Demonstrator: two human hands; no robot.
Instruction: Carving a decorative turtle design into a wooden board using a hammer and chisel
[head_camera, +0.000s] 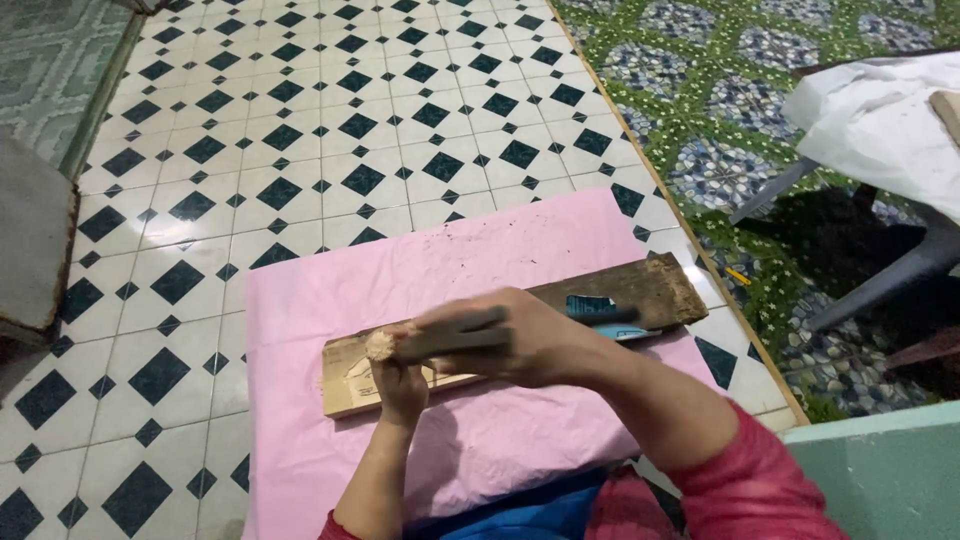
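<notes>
Red sleeves and two hands over a wooden board on pink paper.

Left hand (400, 385) with fingers closed round a small pale lump (379, 346), right hand (520, 335) gripping a blurred dark tool (450, 333), above wooden board (660, 285) on pink sheet (450, 260) over tiled floor (300, 130).

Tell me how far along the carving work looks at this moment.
Done: pale cut marks show on the wooden plank, which lies on the pink sheet. In hand: the left hand grips a small light piece; the right hand works a blurred tool over it. What is left cannot be judged.
</notes>
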